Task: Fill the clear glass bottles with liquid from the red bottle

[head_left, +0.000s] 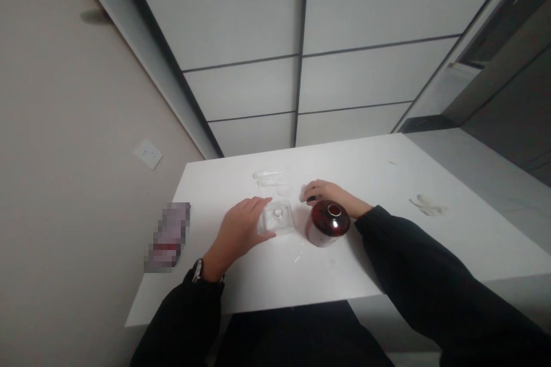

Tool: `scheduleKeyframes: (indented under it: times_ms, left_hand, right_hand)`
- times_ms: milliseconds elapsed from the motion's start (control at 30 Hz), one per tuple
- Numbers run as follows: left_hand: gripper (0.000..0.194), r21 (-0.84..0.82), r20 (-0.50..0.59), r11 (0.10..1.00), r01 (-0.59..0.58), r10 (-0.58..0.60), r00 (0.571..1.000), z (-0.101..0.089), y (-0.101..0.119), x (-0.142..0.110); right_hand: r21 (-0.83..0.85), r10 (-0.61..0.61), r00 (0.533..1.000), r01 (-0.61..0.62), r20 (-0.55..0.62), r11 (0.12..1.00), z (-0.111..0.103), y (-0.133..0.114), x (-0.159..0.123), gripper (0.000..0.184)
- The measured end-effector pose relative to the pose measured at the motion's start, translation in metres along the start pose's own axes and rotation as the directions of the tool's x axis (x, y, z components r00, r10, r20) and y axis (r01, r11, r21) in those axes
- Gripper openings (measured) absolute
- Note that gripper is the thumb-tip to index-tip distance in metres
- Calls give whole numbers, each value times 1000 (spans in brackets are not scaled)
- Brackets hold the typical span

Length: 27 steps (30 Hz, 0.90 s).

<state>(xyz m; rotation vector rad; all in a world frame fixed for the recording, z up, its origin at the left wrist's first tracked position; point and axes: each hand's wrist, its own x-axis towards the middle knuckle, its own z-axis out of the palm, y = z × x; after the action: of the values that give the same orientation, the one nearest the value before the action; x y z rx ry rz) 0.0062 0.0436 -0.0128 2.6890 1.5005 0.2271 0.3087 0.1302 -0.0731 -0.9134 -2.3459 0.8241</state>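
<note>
My left hand (pixel 240 229) rests on the white table (pixel 387 183) with its fingers curved against the left side of a small clear glass dish (pixel 278 218). My right hand (pixel 327 192) lies behind a dark red round jar (pixel 328 222) with a shiny lid; its fingers are curled down near the table, close to some clear plastic wrap (pixel 269 179). Whether the right fingers hold anything is hidden by the jar. Both arms wear black sleeves, and a watch shows at the left wrist.
A blurred-out object (pixel 167 236) lies at the table's left edge. A crumpled clear scrap (pixel 428 205) sits at the right. A beige wall with a socket (pixel 148 153) is left; tiled floor lies beyond.
</note>
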Motion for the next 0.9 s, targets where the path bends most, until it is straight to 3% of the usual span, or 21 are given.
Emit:
scheduleKeyframes:
  times_ms: [67, 133, 233, 333, 400, 533, 633, 733, 900]
  left_hand:
    - [61, -41, -4, 999, -23, 23, 1000, -1, -4, 1]
    - [59, -61, 5, 998, -33, 34, 999, -2, -7, 1]
    - [78, -48, -39, 998, -46, 44, 998, -7, -2, -1]
    - [104, -150, -167, 985, -86, 61, 984, -12, 25, 1]
    - [103, -310, -223, 942, -129, 60, 973, -10, 53, 8]
    - [103, -534, -148, 843, -74, -7, 989, 3, 96, 27]
    - [101, -569, -88, 822, -9, -50, 995, 10, 102, 34]
    - [94, -546, -107, 838, -23, -42, 993, 6, 98, 36]
    - [53, -514, -123, 853, -90, 30, 992, -5, 98, 38]
  right_hand:
    - [96, 73, 986, -59, -148, 994, -11, -14, -12, 18]
    - [257, 150, 920, -57, -362, 965, -25, -35, -28, 16]
    - [404, 158, 817, 98, -555, 909, -32, -72, -50, 11]
    - [399, 102, 800, 181, -591, 899, -18, -96, -59, 20]
    - [397, 91, 792, 200, -604, 896, -5, -100, -61, 19]
    - [388, 106, 768, 194, -632, 901, 11, -94, -61, 13]
    - [332, 95, 788, 144, -608, 932, 12, -92, -63, 11]
    - [362, 125, 813, 110, -568, 926, 10, -92, -64, 11]
    - [408, 144, 799, 135, -584, 903, 15, -90, -61, 12]
